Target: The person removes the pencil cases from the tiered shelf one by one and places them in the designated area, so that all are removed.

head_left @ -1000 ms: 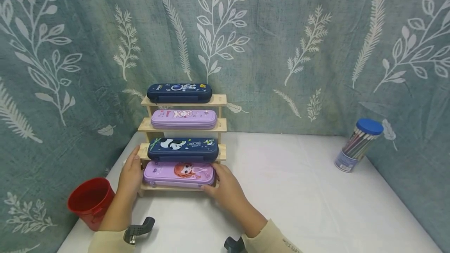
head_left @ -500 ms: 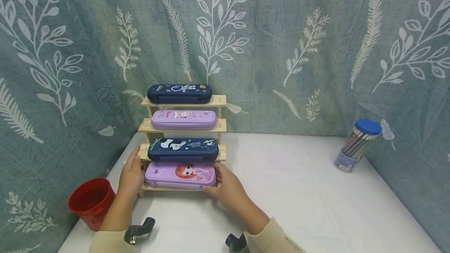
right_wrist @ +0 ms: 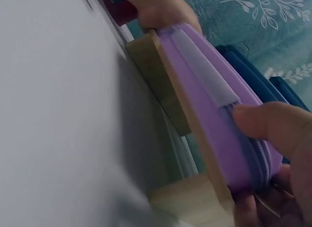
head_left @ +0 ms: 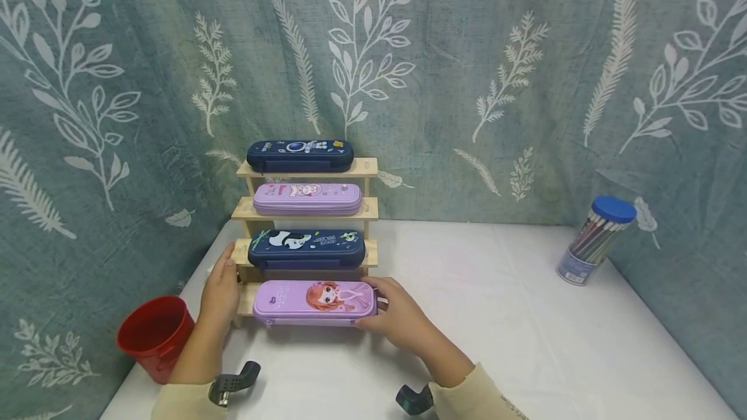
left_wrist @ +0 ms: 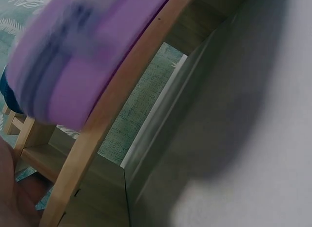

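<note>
My right hand (head_left: 399, 315) pinches the right end of a purple pencil case (head_left: 315, 303) with a red-haired girl on its lid. In the right wrist view my thumb (right_wrist: 263, 120) presses its zipped front and the fingers bend round its end. The case sits at the lowest tier of a stepped wooden rack (head_left: 246, 300), reaching forward of it. My left hand (head_left: 220, 290) holds the rack's left side, its fingers partly hidden behind the wood. On the tiers above lie a navy panda case (head_left: 306, 248), a lilac case (head_left: 307, 198) and a navy astronaut case (head_left: 300, 155).
A red bucket (head_left: 155, 336) stands left of my left forearm. Far to the right, a clear tub of pencils (head_left: 595, 240) with a blue lid stands on the white tabletop (head_left: 496, 316). Patterned grey-green cloth (head_left: 443, 83) hangs behind and at both sides.
My right hand has drawn the purple girl case to the right and toward me, baring the left of the lowest tier. My left hand has stayed on the rack.
</note>
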